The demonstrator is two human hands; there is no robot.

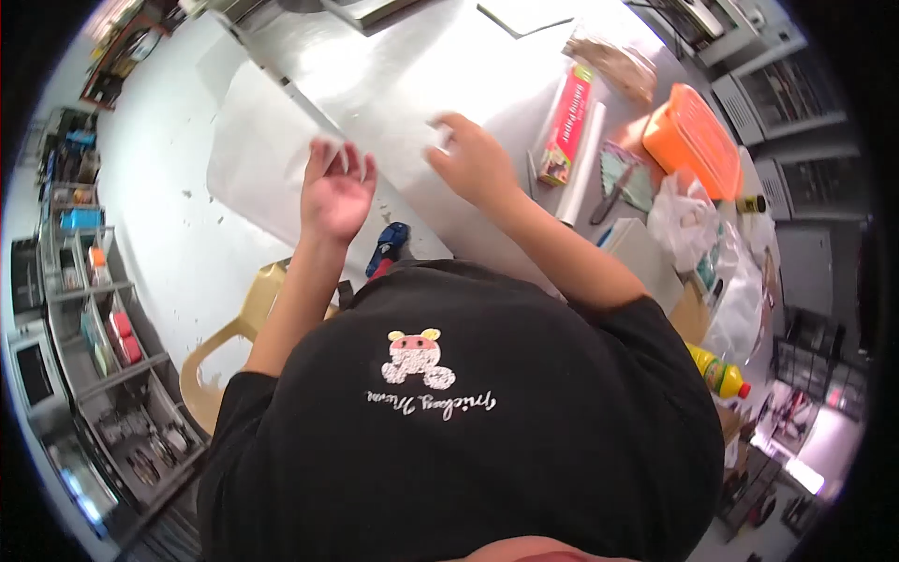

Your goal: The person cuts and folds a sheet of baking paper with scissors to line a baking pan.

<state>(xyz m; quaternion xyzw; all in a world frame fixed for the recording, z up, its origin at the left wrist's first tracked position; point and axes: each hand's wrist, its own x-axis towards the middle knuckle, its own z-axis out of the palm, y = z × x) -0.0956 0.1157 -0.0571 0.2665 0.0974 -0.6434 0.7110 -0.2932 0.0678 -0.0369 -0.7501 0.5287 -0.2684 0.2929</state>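
Note:
My left hand (339, 195) is raised in front of the table edge, palm up with its fingers apart and slightly blurred. Nothing is in it. Over the metal table (393, 84) hovers my right hand (476, 161), thumb and forefinger apart with a gap between them, holding nothing I can see. A large translucent white sheet, like baking paper (257, 140), hangs past the table's left edge behind my left hand. To the right of my right hand lies a red baking paper box (567, 122), with a white roll (586, 164) alongside it.
Right of the roll are a knife (611, 199) on a patterned cloth, an orange container (698, 140), plastic bags (684, 220) and a yellow bottle (716, 370). A bag of brown contents (613, 61) lies farther back. A beige chair (234, 328) stands at my left; shelves (122, 365) line that side.

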